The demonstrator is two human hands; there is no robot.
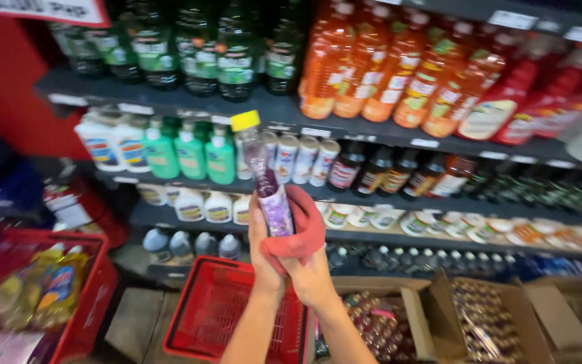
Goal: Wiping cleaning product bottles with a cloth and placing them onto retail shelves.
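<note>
Up near the middle of the view, the left hand (262, 253) wraps its fingers around the lower body of a slim clear bottle (264, 176) with a yellow cap and a purple flowered label, holding it upright with the cap tilted slightly toward eleven o'clock. The right hand (312, 276) is closed on a red cloth (302, 229), which is pressed against the bottle's side at about three o'clock of it. Both forearms rise from six o'clock. Below the hands, at about seven o'clock, stands a red shopping basket (200, 317). At four o'clock sit open cardboard boxes (439, 317) packed with small bottles. At nine o'clock a second red basket (85, 296) holds yellow bottles. Behind, dark shelves (170, 101) carry rows of green, orange, red and white bottles.
</note>
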